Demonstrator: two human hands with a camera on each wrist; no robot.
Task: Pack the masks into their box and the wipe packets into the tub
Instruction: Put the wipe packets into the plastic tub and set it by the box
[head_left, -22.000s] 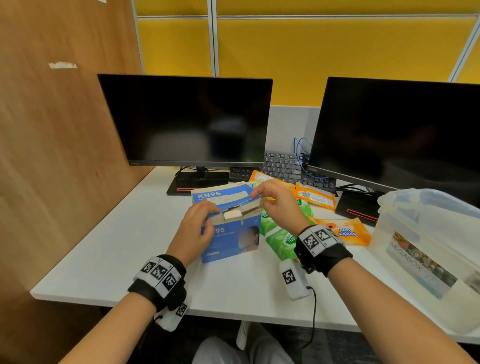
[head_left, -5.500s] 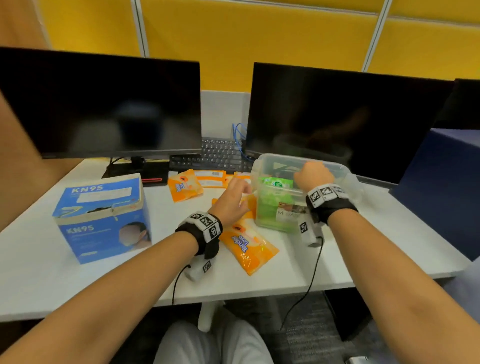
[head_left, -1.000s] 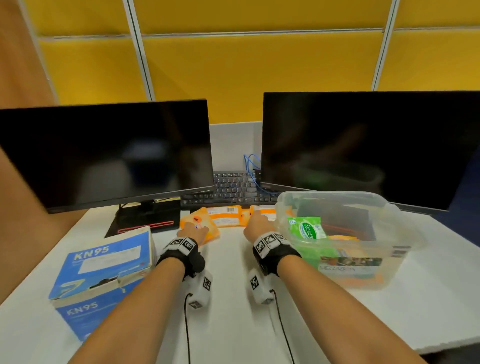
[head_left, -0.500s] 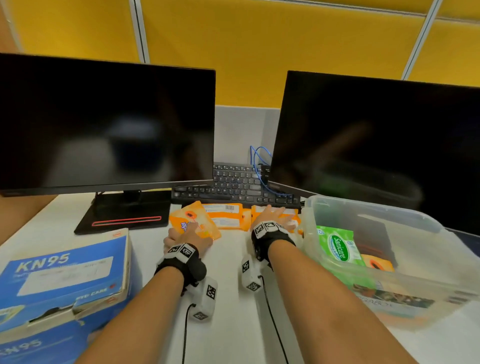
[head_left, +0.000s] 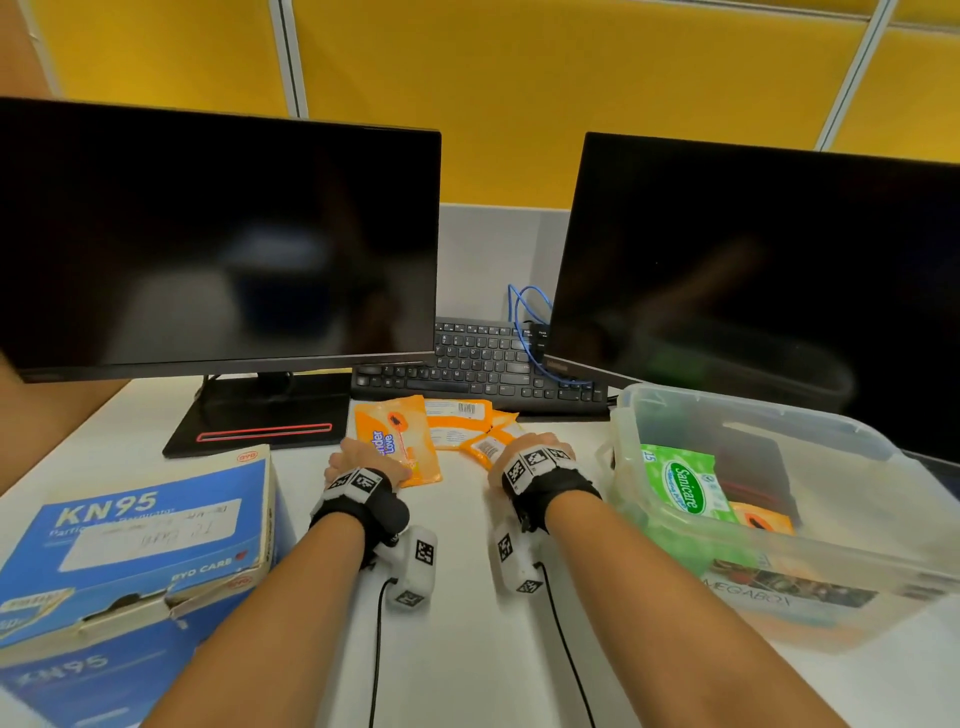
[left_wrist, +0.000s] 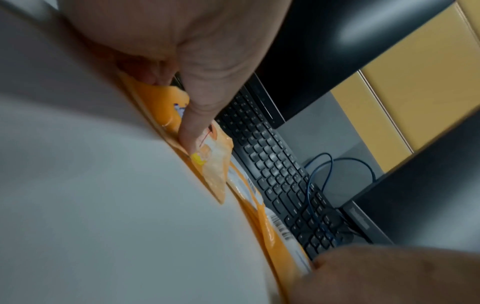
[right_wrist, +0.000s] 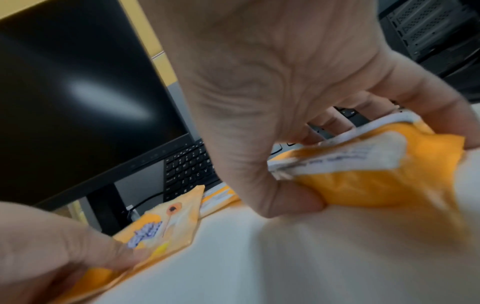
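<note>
My left hand (head_left: 371, 464) pinches the near edge of an orange wipe packet (head_left: 395, 439) lying on the white desk (head_left: 457, 649); the left wrist view shows its thumb (left_wrist: 191, 123) pressed on top. My right hand (head_left: 522, 448) grips a second orange packet (right_wrist: 376, 174) between thumb and fingers. A third orange packet (head_left: 457, 418) lies between them, by the keyboard. The clear tub (head_left: 810, 587) stands open to the right with a green packet (head_left: 680, 483) and an orange one (head_left: 763, 521) inside. The blue KN95 mask box (head_left: 140, 535) sits at the near left, flaps down.
Two dark monitors (head_left: 218, 234) (head_left: 769, 280) stand at the back, with a black keyboard (head_left: 478, 364) and a blue cable (head_left: 524, 322) between them. The left monitor's base (head_left: 265, 421) is just behind the packets. Wrist-camera cables trail toward the desk's near edge.
My right hand lay flat over the packets half a second ago; now it pinches one. The left hand has closed on its packet. My view has moved closer and lower.
</note>
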